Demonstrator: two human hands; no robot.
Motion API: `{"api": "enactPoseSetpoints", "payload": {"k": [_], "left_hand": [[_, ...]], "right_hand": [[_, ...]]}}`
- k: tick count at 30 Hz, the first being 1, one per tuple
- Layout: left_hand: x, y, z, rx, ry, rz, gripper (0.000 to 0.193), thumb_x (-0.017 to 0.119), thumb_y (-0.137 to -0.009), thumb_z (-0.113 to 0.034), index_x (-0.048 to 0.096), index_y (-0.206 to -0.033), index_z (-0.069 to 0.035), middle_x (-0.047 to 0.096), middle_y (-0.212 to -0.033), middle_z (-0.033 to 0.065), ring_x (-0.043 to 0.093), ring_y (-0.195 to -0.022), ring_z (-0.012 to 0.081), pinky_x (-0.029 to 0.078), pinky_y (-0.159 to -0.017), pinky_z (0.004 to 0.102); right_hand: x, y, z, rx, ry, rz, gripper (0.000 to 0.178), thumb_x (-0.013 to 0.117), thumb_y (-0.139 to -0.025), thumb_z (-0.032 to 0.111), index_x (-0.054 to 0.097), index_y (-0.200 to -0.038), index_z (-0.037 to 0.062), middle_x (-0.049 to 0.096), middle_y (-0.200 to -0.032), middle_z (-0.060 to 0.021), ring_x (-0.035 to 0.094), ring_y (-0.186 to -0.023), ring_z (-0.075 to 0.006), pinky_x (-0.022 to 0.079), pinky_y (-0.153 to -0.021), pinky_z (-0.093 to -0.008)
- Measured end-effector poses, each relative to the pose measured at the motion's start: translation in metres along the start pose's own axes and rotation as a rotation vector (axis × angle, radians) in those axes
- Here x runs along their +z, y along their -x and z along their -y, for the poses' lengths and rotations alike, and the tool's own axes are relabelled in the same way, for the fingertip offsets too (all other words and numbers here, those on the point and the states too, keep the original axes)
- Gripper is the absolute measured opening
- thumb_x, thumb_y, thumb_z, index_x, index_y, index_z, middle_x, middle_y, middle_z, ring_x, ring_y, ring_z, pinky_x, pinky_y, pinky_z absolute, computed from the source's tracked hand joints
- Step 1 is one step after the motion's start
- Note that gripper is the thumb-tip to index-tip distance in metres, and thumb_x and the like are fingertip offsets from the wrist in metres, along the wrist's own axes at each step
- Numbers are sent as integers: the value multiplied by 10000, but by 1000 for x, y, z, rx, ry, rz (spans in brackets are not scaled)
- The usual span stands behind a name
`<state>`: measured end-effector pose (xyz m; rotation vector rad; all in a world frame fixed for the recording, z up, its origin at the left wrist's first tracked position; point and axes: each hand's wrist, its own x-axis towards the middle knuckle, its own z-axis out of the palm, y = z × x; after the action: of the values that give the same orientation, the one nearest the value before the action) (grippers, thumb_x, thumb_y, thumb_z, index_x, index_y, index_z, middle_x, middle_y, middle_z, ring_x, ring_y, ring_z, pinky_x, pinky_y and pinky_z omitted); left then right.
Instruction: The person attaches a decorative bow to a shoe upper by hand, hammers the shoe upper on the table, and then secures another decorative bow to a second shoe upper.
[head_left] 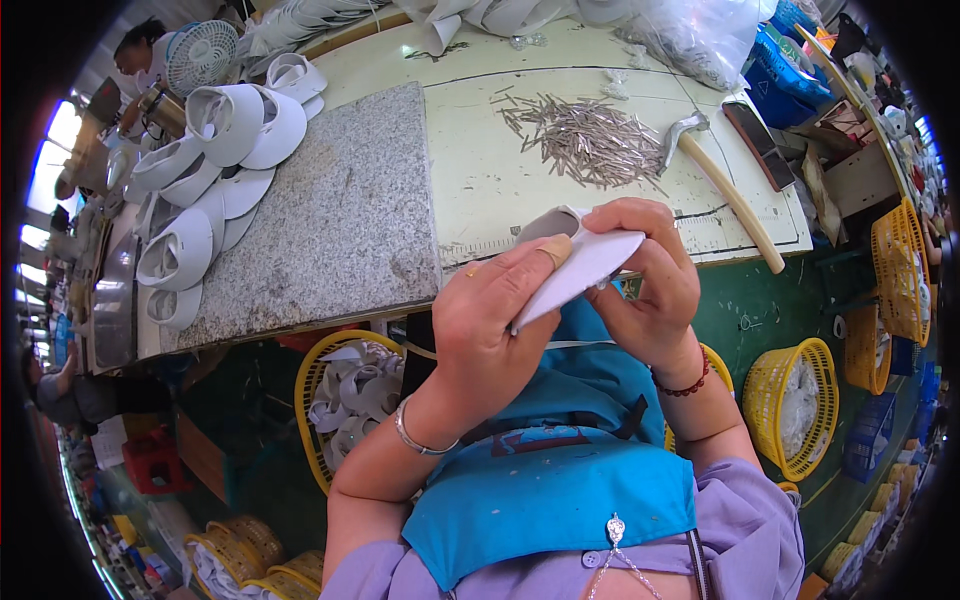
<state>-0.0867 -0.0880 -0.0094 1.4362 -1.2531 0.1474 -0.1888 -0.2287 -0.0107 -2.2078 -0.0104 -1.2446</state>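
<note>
head view: the pale worktable [470,130] runs across the upper middle, with a speckled stone slab [340,220] on its left part. in front of it is the person's blue apron [560,490]. a yellow basket [303,420] full of loose white pieces [365,385] stands below the table's near edge. along the slab's left edge lies an overlapping cluster of curved white shoe-upper-like pieces [280,130]. a wooden-handled hammer [731,204] rests on the table's right side, apart from both hands.

the left hand [495,310] is closed around the near left end of a white curved piece [580,265]; the right hand [650,280] pinches its far right end between thumb and fingers. the piece is tilted, held up off the table in front of the apron. beyond it, slender metallic-looking rods [580,140] lie in a loose pile beside the hammer head.

as for progress, this piece seems midway through handling, as it is not yet put down. the cluster by the slab looks already shaped, so those may be done, and the basketful may be what is left; which is which cannot be told for sure.
</note>
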Motion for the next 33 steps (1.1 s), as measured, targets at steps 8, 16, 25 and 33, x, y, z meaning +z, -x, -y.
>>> {"api": "enactPoseSetpoints", "payload": {"k": [8,16,25,33], "left_hand": [[-11,-10,5,125,-198,18,359,658,-688,28,655,-1047,21,681,-1007,171,668,-803,265,484,-669,317],[-79,-19,30,500,-719,51,251,613,-797,-77,677,-1039,-66,687,-1069,94,664,-941,247,461,-745,325],[-112,36,55,112,-742,196,395,665,-727,-269,672,-1078,-87,563,-1212,84,487,-1203,282,390,-949,419],[-111,52,73,134,-727,202,442,661,-731,-267,650,-1100,-25,580,-1183,116,515,-1183,319,428,-947,424]], "right_hand": [[17,-1,2,-67,34,-105,244,661,-545,-58,625,-774,19,648,-901,-90,595,-810,-253,446,-727,-336],[-64,-10,-78,-46,576,-32,332,643,-809,105,572,-1121,14,581,-1131,-176,572,-988,-351,457,-871,-420],[-108,9,-153,442,871,290,281,546,-902,193,584,-1138,45,628,-1024,-166,602,-943,-333,470,-810,-416],[-38,-33,-52,787,-71,81,302,469,-987,276,559,-1159,46,443,-702,76,380,-549,12,325,-442,-158]]}}
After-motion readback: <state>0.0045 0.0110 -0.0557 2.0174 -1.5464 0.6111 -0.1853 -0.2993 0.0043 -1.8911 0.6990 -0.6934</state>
